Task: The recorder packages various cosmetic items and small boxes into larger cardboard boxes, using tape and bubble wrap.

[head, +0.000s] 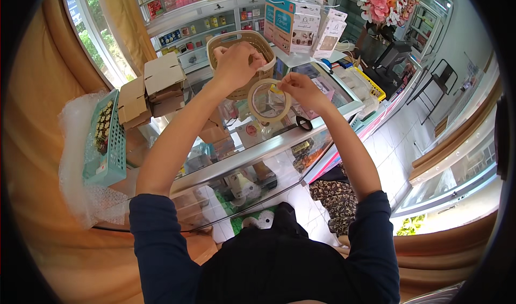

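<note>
My right hand (301, 89) pinches the upper right edge of a roll of beige tape (250, 99), held upright above the glass display counter (225, 161). A beige woven-look plastic basket (241, 92) stands on the counter beyond the tape. Over the basket's opening is my left hand (238, 64), its fingers curled; whether anything is between them cannot be made out. Near the front edge of the counter, below my right hand, lies a black looped object (304, 123).
Folded cardboard boxes (163, 76) and a teal plastic basket (107, 163) with bubble wrap (74, 150) stand at left. Hanging product packs (304, 28), a yellow basket (373, 84) and a vase of artificial flowers (379, 1) are at right. Stocked glass shelves (193, 26) line the back.
</note>
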A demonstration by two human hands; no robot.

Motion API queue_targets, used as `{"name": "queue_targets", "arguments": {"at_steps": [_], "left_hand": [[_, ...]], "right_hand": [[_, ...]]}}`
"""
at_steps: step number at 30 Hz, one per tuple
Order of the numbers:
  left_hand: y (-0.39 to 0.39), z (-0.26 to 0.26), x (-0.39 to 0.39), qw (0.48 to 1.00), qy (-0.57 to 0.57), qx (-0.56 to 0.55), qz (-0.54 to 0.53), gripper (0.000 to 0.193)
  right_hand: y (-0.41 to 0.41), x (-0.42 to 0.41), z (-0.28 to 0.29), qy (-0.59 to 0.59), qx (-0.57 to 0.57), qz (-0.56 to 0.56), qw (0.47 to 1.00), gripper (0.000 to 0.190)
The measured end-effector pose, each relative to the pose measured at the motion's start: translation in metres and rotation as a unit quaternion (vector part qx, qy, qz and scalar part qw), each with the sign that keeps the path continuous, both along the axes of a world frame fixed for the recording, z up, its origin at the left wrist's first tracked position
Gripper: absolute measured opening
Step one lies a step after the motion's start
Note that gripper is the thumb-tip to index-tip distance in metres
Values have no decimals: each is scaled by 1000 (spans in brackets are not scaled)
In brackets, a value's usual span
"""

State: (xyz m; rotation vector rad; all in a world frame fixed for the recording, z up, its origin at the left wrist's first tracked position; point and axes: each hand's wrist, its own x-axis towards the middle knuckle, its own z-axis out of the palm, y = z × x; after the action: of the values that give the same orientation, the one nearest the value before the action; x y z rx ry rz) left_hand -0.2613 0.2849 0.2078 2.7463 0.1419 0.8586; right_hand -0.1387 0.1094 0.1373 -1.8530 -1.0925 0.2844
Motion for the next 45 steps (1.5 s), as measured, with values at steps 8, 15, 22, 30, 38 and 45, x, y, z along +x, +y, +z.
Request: {"name": "queue_targets", "arguments": {"at_steps": [8, 15, 22, 30, 38, 45], "left_hand": [[7, 2, -1, 998, -61, -8, -1, 8], [7, -5, -6, 996, -91, -1, -5, 10], [7, 11, -9, 994, -105, -1, 5, 15], [11, 31, -24, 991, 96, -6, -90, 67], [7, 24, -25, 986, 135, 83, -56, 100], [10, 28, -24, 985, 127, 94, -71, 106]], "right_hand": [[-8, -52, 32, 267, 70, 106, 955, 21], [1, -69, 24, 271, 140, 101, 947, 23], [4, -67, 25, 255, 134, 84, 954, 27], [6, -64, 26, 269, 144, 66, 950, 23], [5, -71, 29, 283, 136, 72, 947, 17], [-8, -57, 33, 281, 116, 85, 949, 23]]}}
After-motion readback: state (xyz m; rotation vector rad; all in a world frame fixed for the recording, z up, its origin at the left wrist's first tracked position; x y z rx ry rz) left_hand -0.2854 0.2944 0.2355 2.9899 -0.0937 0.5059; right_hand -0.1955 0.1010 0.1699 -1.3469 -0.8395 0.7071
